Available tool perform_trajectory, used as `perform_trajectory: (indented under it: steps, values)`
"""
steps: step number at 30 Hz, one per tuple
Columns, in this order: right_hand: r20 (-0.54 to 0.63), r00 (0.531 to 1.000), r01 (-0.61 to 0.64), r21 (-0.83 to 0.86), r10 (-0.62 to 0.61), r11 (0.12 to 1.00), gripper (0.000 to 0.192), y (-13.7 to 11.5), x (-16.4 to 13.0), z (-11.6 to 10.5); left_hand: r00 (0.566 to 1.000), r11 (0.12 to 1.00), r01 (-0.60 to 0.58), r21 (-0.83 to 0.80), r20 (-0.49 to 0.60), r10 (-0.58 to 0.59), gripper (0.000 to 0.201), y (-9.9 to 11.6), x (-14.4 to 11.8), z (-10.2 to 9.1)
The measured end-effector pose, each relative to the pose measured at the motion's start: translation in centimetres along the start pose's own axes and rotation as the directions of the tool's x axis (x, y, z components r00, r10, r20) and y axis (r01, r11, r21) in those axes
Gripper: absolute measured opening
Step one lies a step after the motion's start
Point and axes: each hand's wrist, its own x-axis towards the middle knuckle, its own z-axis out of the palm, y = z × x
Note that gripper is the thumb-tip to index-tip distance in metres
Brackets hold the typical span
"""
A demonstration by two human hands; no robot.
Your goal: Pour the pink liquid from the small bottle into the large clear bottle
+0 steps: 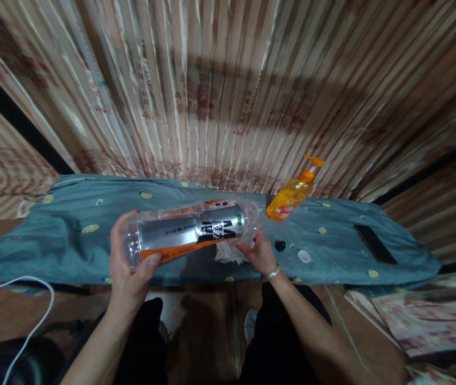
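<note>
A large clear plastic bottle (190, 230) with a silver, black and orange label is held nearly level above the table, its right end slightly higher. My left hand (131, 256) is wrapped round the left end, thumb on the near side. At the right end, my right hand (258, 251) grips the bottle, its thumb in front and a bracelet on the wrist. Below the bottle's right half, a crumpled whitish cloth or paper (230, 253) lies partly hidden. Just right of my right hand are a small black cap (280, 245) and a white round piece (304, 256).
A pump bottle of orange liquid (290, 198) stands toward the back of the table (87, 246), which has a grey-green patterned cloth. A black phone (374, 244) lies at the right. Behind hangs a striped curtain (220, 96). A white cable (47, 310) loops at lower left.
</note>
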Motion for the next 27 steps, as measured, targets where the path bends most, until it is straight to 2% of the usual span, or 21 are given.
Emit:
perform_trajectory:
  steps: [10, 17, 27]
  values:
    - [0.004, 1.000, -0.003, -0.011, 0.003, 1.000, 0.095, -0.06, 0.01, -0.01, 0.999, 0.998, 0.038, -0.053, 0.012, -0.038, 0.078, -0.68, -0.27, -0.10]
    - [0.007, 1.000, 0.006, 0.059, -0.006, 0.998, 0.097, -0.35, 0.02, -0.07, 0.997, 0.996, 0.075, -0.049, 0.025, -0.074, 0.079, -0.72, -0.33, -0.20]
    - [-0.002, 1.000, 0.009, -0.004, -0.009, 1.000, 0.090, -0.08, 0.00, 0.00, 1.000, 0.999, 0.021, -0.034, -0.002, -0.021, 0.076, -0.43, -0.17, 0.01]
